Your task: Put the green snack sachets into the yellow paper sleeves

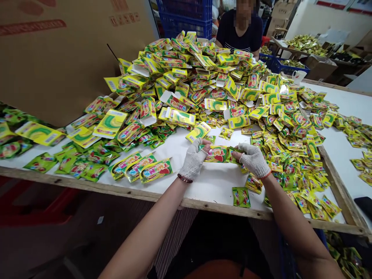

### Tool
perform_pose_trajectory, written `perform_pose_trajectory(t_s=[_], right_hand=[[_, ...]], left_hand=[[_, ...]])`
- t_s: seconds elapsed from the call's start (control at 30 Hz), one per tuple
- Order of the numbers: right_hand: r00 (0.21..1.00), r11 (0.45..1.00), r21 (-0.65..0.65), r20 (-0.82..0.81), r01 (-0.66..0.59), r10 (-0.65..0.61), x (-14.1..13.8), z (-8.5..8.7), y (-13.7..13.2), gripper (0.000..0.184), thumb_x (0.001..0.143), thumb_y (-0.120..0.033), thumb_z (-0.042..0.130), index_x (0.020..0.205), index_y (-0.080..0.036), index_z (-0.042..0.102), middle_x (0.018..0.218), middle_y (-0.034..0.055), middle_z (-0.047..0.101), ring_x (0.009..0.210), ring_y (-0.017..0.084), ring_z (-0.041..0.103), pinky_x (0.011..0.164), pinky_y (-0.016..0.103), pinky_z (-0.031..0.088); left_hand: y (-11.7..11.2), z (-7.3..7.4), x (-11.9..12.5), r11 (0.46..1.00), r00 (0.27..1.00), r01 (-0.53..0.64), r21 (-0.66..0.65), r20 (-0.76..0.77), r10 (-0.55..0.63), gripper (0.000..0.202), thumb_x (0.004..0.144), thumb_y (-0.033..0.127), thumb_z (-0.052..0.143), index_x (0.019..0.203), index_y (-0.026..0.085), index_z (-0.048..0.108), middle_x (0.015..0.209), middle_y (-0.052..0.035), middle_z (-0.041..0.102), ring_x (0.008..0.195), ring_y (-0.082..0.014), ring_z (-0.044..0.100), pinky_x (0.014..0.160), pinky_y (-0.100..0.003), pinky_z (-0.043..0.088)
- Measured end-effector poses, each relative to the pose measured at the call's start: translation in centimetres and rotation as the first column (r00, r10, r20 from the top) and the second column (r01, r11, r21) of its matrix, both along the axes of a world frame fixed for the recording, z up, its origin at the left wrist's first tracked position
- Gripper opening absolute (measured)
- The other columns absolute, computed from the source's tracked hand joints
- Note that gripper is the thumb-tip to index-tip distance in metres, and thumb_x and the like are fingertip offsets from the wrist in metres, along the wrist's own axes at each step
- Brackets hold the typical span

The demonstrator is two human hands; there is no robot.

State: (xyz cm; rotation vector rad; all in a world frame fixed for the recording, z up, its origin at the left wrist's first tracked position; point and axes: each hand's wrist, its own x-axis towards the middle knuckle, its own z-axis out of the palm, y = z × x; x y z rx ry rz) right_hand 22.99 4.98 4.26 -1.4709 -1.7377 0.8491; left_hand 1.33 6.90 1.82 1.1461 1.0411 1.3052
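My left hand (194,158), in a white fingerless-tip glove with a beaded bracelet at the wrist, grips the left end of a small yellow-and-green candy box (217,154). At the box's right end, my right hand (252,158), gloved the same way, pinches a small green candy packet (231,154); whether the packet is partly inside the box I cannot tell. Left of my hands, several flat candy boxes (156,170) lie overlapping near the table edge. One loose green packet (241,197) rests below my right hand.
A big heap of yellow boxes (215,104) covers the back of the white table (200,190). Yellow packets (290,162) pile up at right, green packets (84,164) at left. A large carton (72,50) stands back left. A person (240,31) sits opposite. A wooden strip (340,190) divides the table.
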Motion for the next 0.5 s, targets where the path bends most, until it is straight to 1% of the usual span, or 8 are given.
perform_pose_trajectory(t_s=[0.07,0.13,0.2,0.27,0.33,0.4,0.43,0.5], right_hand=[[0.999,0.997,-0.077,-0.045,-0.018,0.015,0.1,0.2,-0.1,0.023,0.078,-0.04,0.064,0.076,-0.017,0.065,0.06,-0.002,0.055,0.057,0.013,0.049,0.053,0.024,0.037],[0.996,0.993,-0.111,-0.082,-0.041,0.032,0.2,0.3,0.0,0.023,0.076,-0.039,0.064,0.075,-0.016,0.066,0.059,-0.0022,0.054,0.057,0.012,0.049,0.053,0.023,0.038],[0.993,0.993,-0.092,-0.097,-0.077,0.068,0.3,0.2,0.3,0.021,0.076,-0.037,0.064,0.075,-0.016,0.067,0.061,-0.0019,0.055,0.06,0.012,0.05,0.057,0.023,0.039],[0.991,0.993,-0.045,-0.085,-0.107,0.103,0.4,-0.2,0.6,0.018,0.075,-0.033,0.063,0.075,-0.016,0.068,0.065,-0.0015,0.057,0.065,0.013,0.051,0.061,0.023,0.04],[0.991,0.993,0.0,-0.061,-0.116,0.116,0.2,-0.6,0.7,0.013,0.075,-0.027,0.061,0.074,-0.015,0.068,0.066,-0.0019,0.057,0.066,0.012,0.05,0.063,0.023,0.04],[0.993,0.993,0.046,-0.029,-0.109,0.111,-0.4,-0.8,0.4,0.011,0.077,-0.021,0.059,0.07,-0.015,0.064,0.064,-0.003,0.054,0.065,0.011,0.048,0.063,0.022,0.038],[0.995,0.992,0.085,-0.018,-0.094,0.095,-0.7,-0.9,0.3,0.009,0.077,-0.019,0.06,0.07,-0.015,0.063,0.064,-0.0035,0.053,0.065,0.011,0.047,0.063,0.021,0.038],[0.997,0.983,0.167,0.036,-0.077,0.072,-1.4,-1.2,0.4,0.005,0.079,-0.018,0.064,0.074,-0.016,0.062,0.071,-0.0036,0.054,0.072,0.011,0.049,0.068,0.021,0.038]], left_hand=[[-0.1,-0.1,0.0,1.0,1.0,-0.013,0.002,-0.006,0.013,0.032,0.074,0.045,0.074,0.086,0.017,0.061,0.067,0.0016,0.056,0.057,-0.0108,0.05,0.055,-0.021,0.044],[0.0,-0.4,0.0,0.999,0.999,-0.033,-0.014,-0.007,0.032,0.033,0.075,0.046,0.073,0.087,0.018,0.061,0.069,0.0014,0.056,0.058,-0.0108,0.05,0.055,-0.021,0.044],[0.3,-0.7,0.0,0.999,0.999,-0.034,-0.039,0.002,0.034,0.035,0.074,0.048,0.072,0.088,0.018,0.059,0.07,0.0014,0.056,0.06,-0.0113,0.051,0.056,-0.021,0.044],[0.4,-0.7,-0.1,0.999,0.999,-0.014,-0.048,-0.033,0.013,0.037,0.073,0.051,0.07,0.088,0.019,0.059,0.072,0.0009,0.056,0.063,-0.0125,0.052,0.058,-0.022,0.045],[0.2,-0.4,-0.1,0.999,0.989,0.018,-0.029,-0.147,-0.022,0.038,0.074,0.054,0.067,0.087,0.019,0.059,0.075,-0.0003,0.059,0.067,-0.0147,0.054,0.061,-0.025,0.047],[-0.2,0.1,-0.3,0.999,0.953,0.037,0.012,-0.301,-0.032,0.039,0.074,0.056,0.063,0.086,0.019,0.06,0.079,-0.002,0.062,0.073,-0.0182,0.057,0.065,-0.028,0.049],[-0.4,0.2,-0.5,0.998,0.918,0.064,0.027,-0.394,-0.048,0.038,0.076,0.056,0.061,0.089,0.02,0.062,0.086,-0.003,0.066,0.079,-0.0208,0.059,0.069,-0.031,0.05],[-0.1,-0.3,-1.0,0.999,0.852,0.043,0.021,-0.523,-0.025,0.036,0.08,0.057,0.056,0.093,0.024,0.063,0.089,-0.0012,0.069,0.081,-0.0231,0.062,0.068,-0.034,0.051]])
